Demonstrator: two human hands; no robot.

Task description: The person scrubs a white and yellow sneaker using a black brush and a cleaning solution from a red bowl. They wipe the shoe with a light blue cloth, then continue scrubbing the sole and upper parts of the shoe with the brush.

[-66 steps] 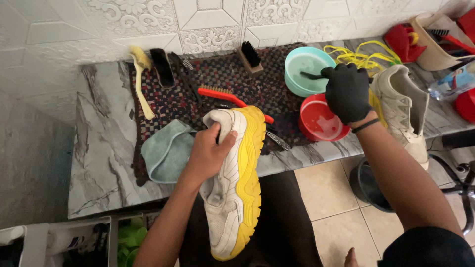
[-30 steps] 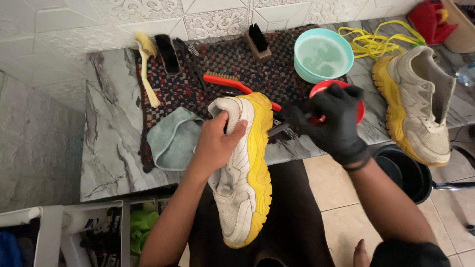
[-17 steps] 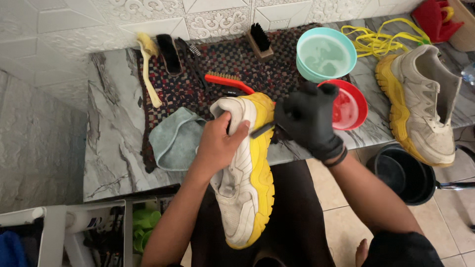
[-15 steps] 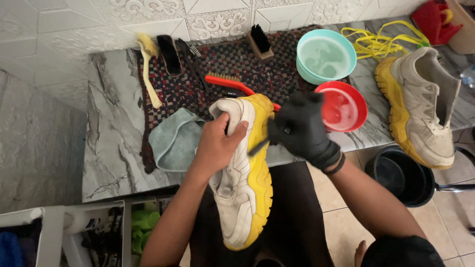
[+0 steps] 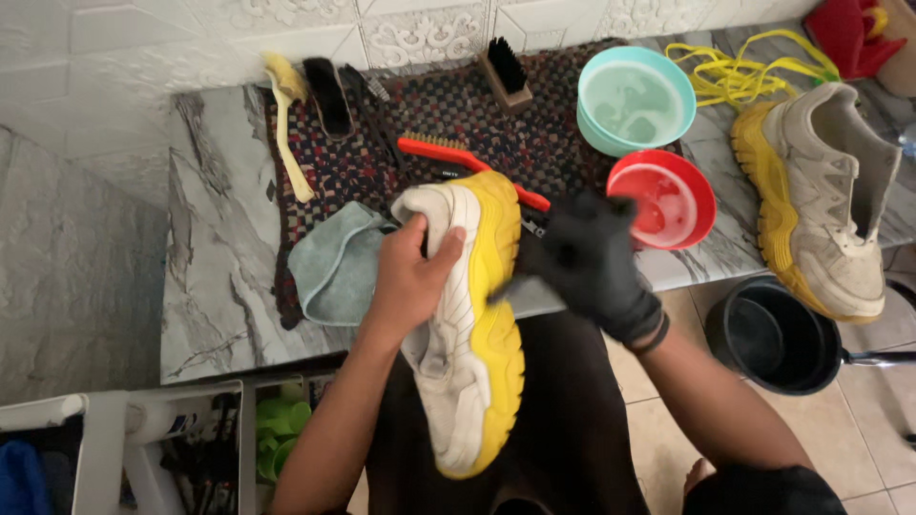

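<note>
Your right hand (image 5: 593, 267) came back from the red bowl (image 5: 663, 198) w/ a brush, fingers curled on it. Left hand (image 5: 412, 277) clamps the shoe (image 5: 472, 324) over your lap, near edge. Scrubbing step prob; next needs firm strokes along the sole.

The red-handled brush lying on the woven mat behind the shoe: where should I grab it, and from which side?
Probably by the red handle at its left end, coming from above. That end lies bare on the mat, bristles beside it, while the right end runs behind the held shoe, close to the gloved right hand.
</note>
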